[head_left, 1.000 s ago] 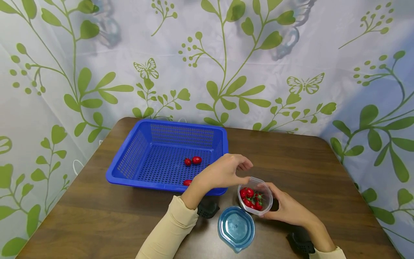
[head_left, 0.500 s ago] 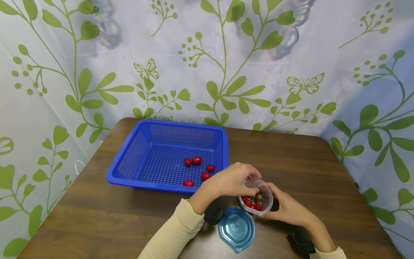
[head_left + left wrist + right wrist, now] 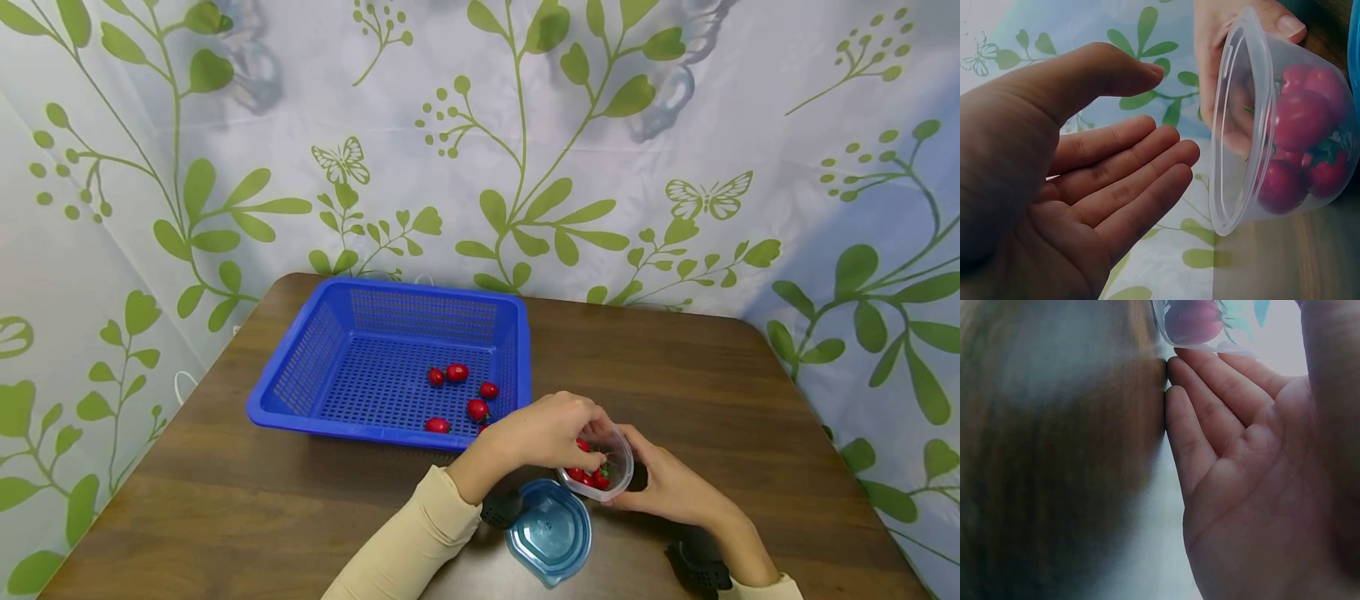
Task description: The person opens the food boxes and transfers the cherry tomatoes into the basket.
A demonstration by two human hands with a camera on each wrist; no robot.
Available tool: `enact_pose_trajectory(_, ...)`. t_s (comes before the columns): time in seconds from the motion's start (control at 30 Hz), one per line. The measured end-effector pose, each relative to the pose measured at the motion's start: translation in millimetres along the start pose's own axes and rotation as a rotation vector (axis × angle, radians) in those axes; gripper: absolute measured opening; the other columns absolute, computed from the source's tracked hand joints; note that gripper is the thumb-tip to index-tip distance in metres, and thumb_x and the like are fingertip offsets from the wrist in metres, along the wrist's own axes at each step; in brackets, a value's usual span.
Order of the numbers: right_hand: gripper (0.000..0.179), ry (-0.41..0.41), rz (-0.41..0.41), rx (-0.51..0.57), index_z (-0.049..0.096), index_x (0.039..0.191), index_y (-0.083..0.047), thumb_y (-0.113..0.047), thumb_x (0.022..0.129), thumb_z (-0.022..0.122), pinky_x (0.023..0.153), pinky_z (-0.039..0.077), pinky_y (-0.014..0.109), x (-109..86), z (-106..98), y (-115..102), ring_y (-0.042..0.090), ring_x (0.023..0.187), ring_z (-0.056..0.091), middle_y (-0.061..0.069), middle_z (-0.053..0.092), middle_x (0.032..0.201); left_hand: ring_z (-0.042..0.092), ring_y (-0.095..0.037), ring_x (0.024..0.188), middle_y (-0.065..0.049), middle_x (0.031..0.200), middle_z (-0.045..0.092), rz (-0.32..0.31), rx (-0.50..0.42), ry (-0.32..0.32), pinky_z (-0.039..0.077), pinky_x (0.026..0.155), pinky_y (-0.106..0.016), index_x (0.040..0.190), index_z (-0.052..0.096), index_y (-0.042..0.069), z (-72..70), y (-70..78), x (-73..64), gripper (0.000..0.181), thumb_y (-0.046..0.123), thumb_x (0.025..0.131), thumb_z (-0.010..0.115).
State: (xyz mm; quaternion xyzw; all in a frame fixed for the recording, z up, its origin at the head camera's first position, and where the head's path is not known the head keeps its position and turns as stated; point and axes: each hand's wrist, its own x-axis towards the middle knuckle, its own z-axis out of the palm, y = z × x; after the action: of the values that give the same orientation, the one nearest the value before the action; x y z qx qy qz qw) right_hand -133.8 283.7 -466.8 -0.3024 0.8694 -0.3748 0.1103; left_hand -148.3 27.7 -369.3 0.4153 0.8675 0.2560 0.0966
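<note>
My right hand (image 3: 671, 483) holds a clear plastic container (image 3: 620, 454) from its right side, thumb near the front and fingers behind. Red cherry tomatoes (image 3: 602, 481) with green stems lie inside it. Reaching in from the left, my left hand (image 3: 551, 431) overlaps the container's mouth in the head view, its fingertips over the tomatoes. The left wrist view has the left hand (image 3: 1116, 194) with fingers extended and nothing between thumb and fingers, just outside the tilted container's rim (image 3: 1254, 125). In the right wrist view, fingers (image 3: 1210, 412) of the right hand lie against the container's underside.
A blue perforated basket (image 3: 390, 287) stands left of the container, with several cherry tomatoes (image 3: 457, 372) on its floor. A translucent blue lid (image 3: 551, 533) lies on the wooden table (image 3: 225, 500) in front of the container. A leaf-patterned curtain (image 3: 420, 183) hangs behind the table.
My left hand has moved right and down from the basket's near corner to over the container's mouth. More tomatoes in the basket are uncovered. The right hand keeps its hold, nearly still.
</note>
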Motion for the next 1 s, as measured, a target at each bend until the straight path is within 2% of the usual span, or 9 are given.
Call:
enact_pose_trajectory(0.17,0.086,0.003,0.016,-0.012,0.040,0.149,-0.030,-0.041,0.080,0.089,0.099,0.054,0.027,-0.5,0,-1,0.008,0.116,0.062,-0.009,0.061,0.135,0.066,-0.006,0.095,0.000,0.113,0.074,-0.014,0.042,-0.012,0.049,0.081,-0.009,0.124,0.072,0.009,4.3,1.5,1.2,0.038,0.025,0.091,0.078)
enact_pose_trajectory(0.57,0.084,0.017,-0.017,-0.017,0.041,0.149,-0.029,-0.038,0.080,0.089,0.097,0.054,0.026,-0.2,0,0,0.008,0.113,0.063,-0.009,0.062,0.132,0.061,-0.002,0.086,0.002,0.107,0.074,-0.015,0.146,-0.023,0.050,0.078,-0.011,0.121,0.073,0.011,11.5,5.7,4.5,0.035,0.026,0.089,0.080)
enact_pose_trajectory(0.83,0.082,0.013,-0.038,0.001,0.041,0.149,-0.027,-0.035,0.082,0.088,0.094,0.055,0.026,-0.5,1,1,0.009,0.109,0.064,-0.006,0.062,0.130,0.054,-0.003,0.076,0.006,0.094,0.071,-0.015,0.206,-0.038,0.044,0.067,-0.015,0.104,0.075,0.014,16.9,9.1,6.5,0.022,0.027,0.088,0.081)
enact_pose_trajectory(1.0,0.080,0.008,-0.047,0.017,0.040,0.149,-0.026,-0.034,0.084,0.087,0.093,0.056,0.026,-0.6,1,1,0.010,0.108,0.064,-0.007,0.063,0.129,0.051,-0.005,0.071,0.009,0.080,0.064,-0.021,0.243,-0.054,0.041,0.063,-0.017,0.094,0.075,0.014,20.7,11.3,6.7,0.018,0.029,0.087,0.081)
